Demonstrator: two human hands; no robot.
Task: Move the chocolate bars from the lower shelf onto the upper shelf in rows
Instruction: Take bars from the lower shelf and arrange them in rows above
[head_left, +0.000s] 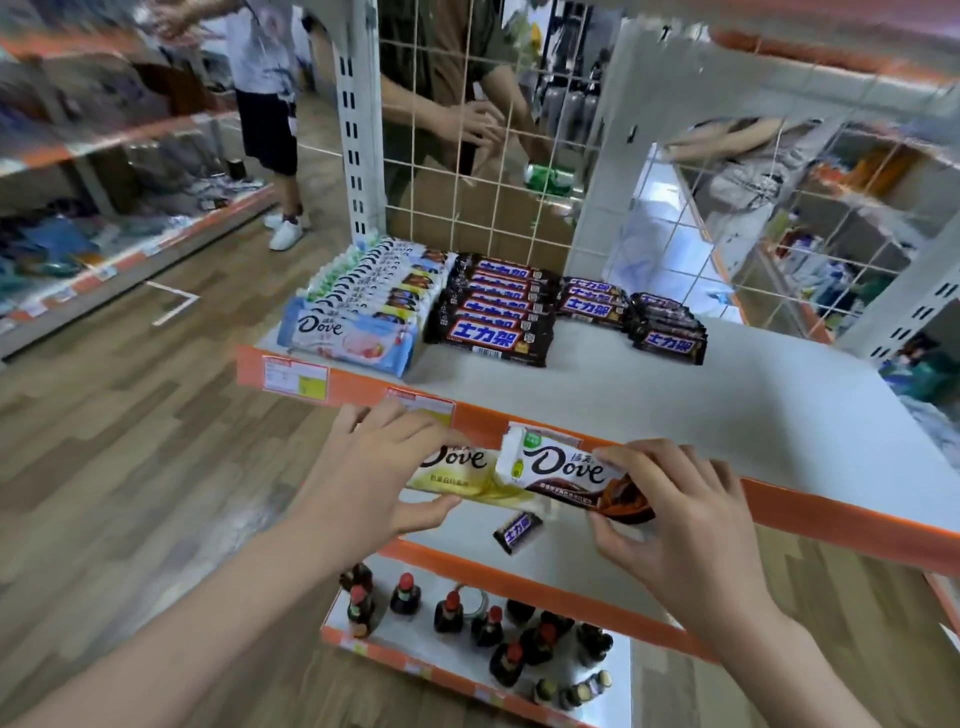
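1. Our left hand (374, 467) has its grip clamped on a yellow Dove bar (467, 478), thumb under it and fingers over the top.
2. Our right hand (685, 514) has its grip clamped on a brown Dove bar (566, 480), pinching the bar's right end between thumb and fingers.
3. The two bars sit side by side between our grips, and the brown one's left end lies over the yellow one's right end.
4. Both bars are in the air, right in front of the orange edge of the upper shelf (675, 395).
5. Below our grips, one small dark Snickers bar (517, 531) lies alone on the lower shelf (561, 566).
6. Above and beyond our left grip, a row of pale blue Dove bars (363, 306) leans in a neat line on the upper shelf.
7. Just right of that row are stacks of dark Snickers bars (493, 312), then two shorter stacks (667, 330) farther right, above our right grip.
8. The part of the upper shelf straight past our right grip is bare white.
9. Far below our grips, small dark bottles with red caps (452, 610) stand on the bottom shelf (441, 660).
10. Behind the wire grid (467, 156) at the back, another person (441, 104) stands, blurry.
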